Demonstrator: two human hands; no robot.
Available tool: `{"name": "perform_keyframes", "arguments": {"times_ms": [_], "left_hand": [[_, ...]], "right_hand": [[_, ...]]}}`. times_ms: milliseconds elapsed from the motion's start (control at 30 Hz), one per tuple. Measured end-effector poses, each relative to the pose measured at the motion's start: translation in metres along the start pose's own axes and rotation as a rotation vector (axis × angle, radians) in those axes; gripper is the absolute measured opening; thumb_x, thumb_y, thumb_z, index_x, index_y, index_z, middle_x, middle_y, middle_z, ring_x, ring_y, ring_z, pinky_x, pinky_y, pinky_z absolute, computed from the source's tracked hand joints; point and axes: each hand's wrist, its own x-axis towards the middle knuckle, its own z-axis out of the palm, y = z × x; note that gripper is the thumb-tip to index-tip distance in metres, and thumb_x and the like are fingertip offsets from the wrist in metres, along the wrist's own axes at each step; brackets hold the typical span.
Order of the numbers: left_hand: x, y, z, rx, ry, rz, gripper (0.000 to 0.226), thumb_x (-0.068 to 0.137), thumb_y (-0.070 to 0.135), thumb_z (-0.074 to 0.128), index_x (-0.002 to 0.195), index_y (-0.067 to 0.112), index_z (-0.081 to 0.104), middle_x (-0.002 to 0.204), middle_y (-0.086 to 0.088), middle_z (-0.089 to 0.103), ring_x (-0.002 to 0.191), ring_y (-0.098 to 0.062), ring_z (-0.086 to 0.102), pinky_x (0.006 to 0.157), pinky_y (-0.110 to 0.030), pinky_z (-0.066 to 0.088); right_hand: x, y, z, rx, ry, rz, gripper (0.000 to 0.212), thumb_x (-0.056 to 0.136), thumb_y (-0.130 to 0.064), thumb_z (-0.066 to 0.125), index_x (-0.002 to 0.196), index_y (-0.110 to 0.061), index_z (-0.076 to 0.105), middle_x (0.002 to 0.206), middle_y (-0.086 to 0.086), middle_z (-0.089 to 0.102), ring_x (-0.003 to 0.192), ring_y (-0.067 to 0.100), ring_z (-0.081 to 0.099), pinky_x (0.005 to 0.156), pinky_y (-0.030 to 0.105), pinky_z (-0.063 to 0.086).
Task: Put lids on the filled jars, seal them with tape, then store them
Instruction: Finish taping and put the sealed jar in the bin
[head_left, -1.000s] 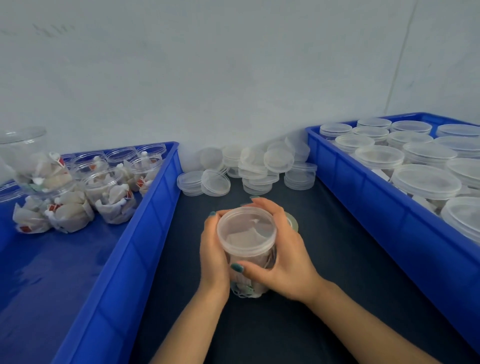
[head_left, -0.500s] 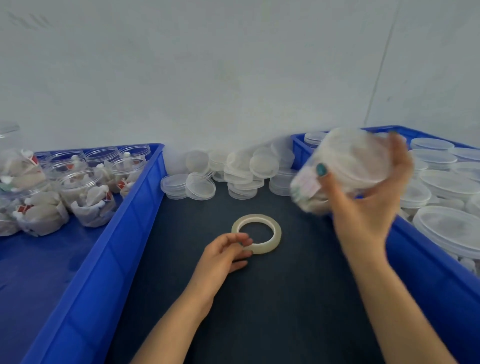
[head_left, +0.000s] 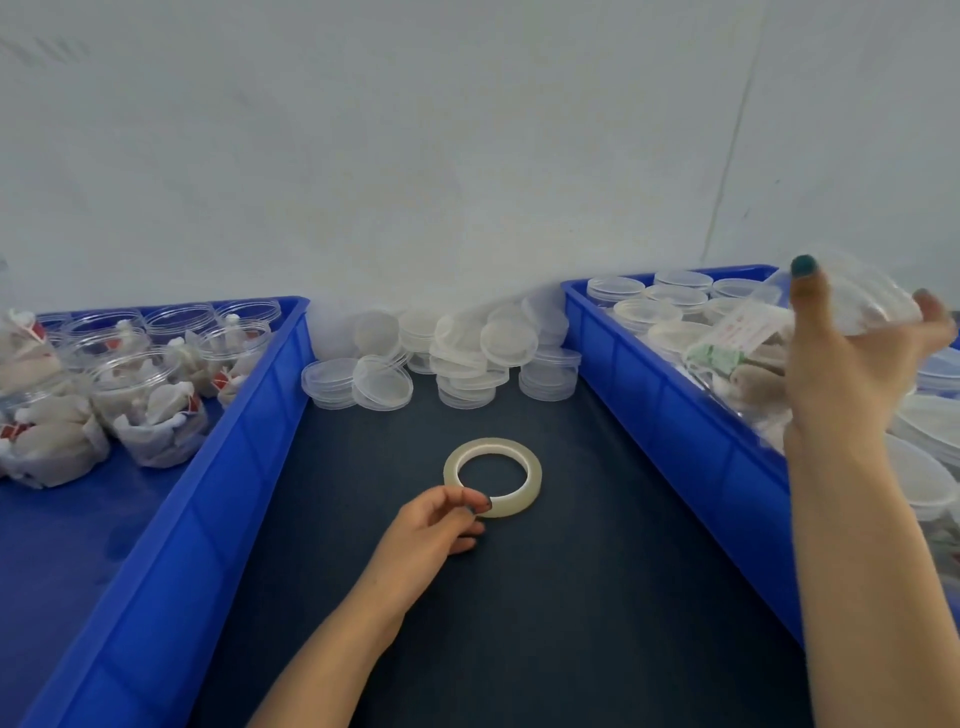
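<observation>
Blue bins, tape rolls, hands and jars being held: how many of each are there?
blue bins: 2
tape roll: 1
left hand, right hand: 2
held jar: 1
Total: 6

Filled jar (head_left: 743, 338), lidded (blurred), tilted above blue bin (head_left: 675, 395) — tape roll (head_left: 534, 478) flat
</observation>
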Motion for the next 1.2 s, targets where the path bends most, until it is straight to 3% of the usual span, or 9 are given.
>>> {"name": "perform_keyframes", "arguments": {"times_ms": [67, 133, 267, 400, 633, 800, 867, 1033, 1200], "left_hand": [[0.0, -0.001, 0.0, 0.005, -0.001, 0.005, 0.023, 0.102, 0.008, 0.051, 0.106, 0.016, 0.073, 0.107, 0.007, 0.074, 0.095, -0.005, 0.07, 0.08, -0.016, 0.055], [0.0, -0.002, 0.0, 0.006, 0.003, 0.009, 0.023, 0.101, 0.008, 0.052, 0.105, 0.017, 0.073, 0.106, 0.008, 0.074, 0.094, -0.003, 0.07, 0.078, -0.015, 0.054], [0.0, -0.003, -0.001, 0.022, 0.0, 0.008, 0.024, 0.101, 0.009, 0.052, 0.104, 0.02, 0.074, 0.105, 0.011, 0.074, 0.095, -0.001, 0.07, 0.081, -0.016, 0.055], [0.0, -0.004, -0.001, 0.043, -0.005, 0.018, 0.023, 0.1, 0.01, 0.054, 0.104, 0.022, 0.073, 0.107, 0.011, 0.074, 0.096, -0.001, 0.069, 0.084, -0.017, 0.055], [-0.002, -0.005, -0.002, 0.042, -0.013, 0.016, 0.023, 0.099, 0.01, 0.054, 0.103, 0.022, 0.074, 0.107, 0.011, 0.073, 0.097, -0.002, 0.069, 0.089, -0.021, 0.055], [-0.002, -0.006, -0.002, 0.063, -0.014, 0.026, 0.024, 0.1, 0.01, 0.053, 0.102, 0.022, 0.073, 0.106, 0.009, 0.073, 0.096, -0.002, 0.069, 0.087, -0.018, 0.054], [-0.002, -0.006, -0.002, 0.072, -0.016, 0.023, 0.024, 0.1, 0.01, 0.053, 0.103, 0.023, 0.073, 0.107, 0.009, 0.073, 0.096, -0.001, 0.069, 0.087, -0.018, 0.054], [-0.004, -0.005, -0.002, 0.112, -0.03, 0.034, 0.024, 0.1, 0.012, 0.053, 0.103, 0.025, 0.073, 0.106, 0.007, 0.072, 0.097, -0.003, 0.068, 0.085, -0.015, 0.053], [-0.006, -0.002, -0.001, 0.192, -0.038, 0.039, 0.023, 0.098, 0.014, 0.054, 0.101, 0.031, 0.07, 0.108, 0.008, 0.07, 0.103, -0.009, 0.067, 0.099, -0.029, 0.053]], "right_hand": [[0.0, 0.002, 0.005, -0.09, 0.004, -0.03, 0.103, 0.08, -0.052, 0.08, 0.154, -0.018, 0.016, 0.158, -0.002, 0.03, 0.113, -0.003, 0.053, 0.103, 0.021, 0.045], [-0.001, 0.005, 0.008, -0.197, 0.014, -0.083, 0.107, 0.077, -0.051, 0.082, 0.155, -0.017, 0.017, 0.154, -0.005, 0.033, 0.129, 0.009, 0.049, 0.112, 0.035, 0.041], [0.002, 0.006, 0.014, -0.276, 0.065, -0.134, 0.105, 0.074, -0.047, 0.085, 0.154, -0.014, 0.024, 0.149, -0.003, 0.038, 0.138, 0.017, 0.035, 0.11, 0.024, 0.027], [-0.003, 0.005, 0.023, -0.396, 0.157, -0.147, 0.095, 0.07, -0.044, 0.086, 0.145, -0.018, 0.034, 0.147, -0.007, 0.039, 0.139, 0.019, 0.03, 0.11, 0.044, 0.026], [0.011, 0.005, 0.038, -0.565, 0.192, -0.155, 0.086, 0.062, -0.046, 0.092, 0.126, -0.013, 0.045, 0.138, 0.007, 0.045, 0.126, 0.031, 0.042, 0.095, 0.046, 0.039], [0.009, 0.028, 0.041, -0.834, -0.012, 0.193, 0.091, 0.072, -0.033, 0.09, 0.141, -0.006, 0.036, 0.152, 0.023, 0.025, 0.137, 0.04, 0.03, 0.108, 0.049, 0.032], [0.012, 0.03, 0.042, -0.833, -0.066, 0.25, 0.072, 0.074, -0.024, 0.088, 0.133, -0.015, 0.048, 0.153, 0.021, 0.022, 0.138, 0.041, 0.027, 0.111, 0.05, 0.03], [0.008, 0.031, 0.036, -1.0, -0.158, 0.208, 0.059, 0.078, -0.027, 0.082, 0.131, -0.02, 0.056, 0.153, 0.018, 0.022, 0.14, 0.041, 0.02, 0.112, 0.055, 0.023], [-0.007, 0.039, 0.028, -1.354, -0.314, -0.011, 0.059, 0.096, -0.038, 0.054, 0.14, 0.001, 0.044, 0.155, 0.021, 0.022, 0.143, 0.034, 0.014, 0.116, 0.051, 0.013]]}}
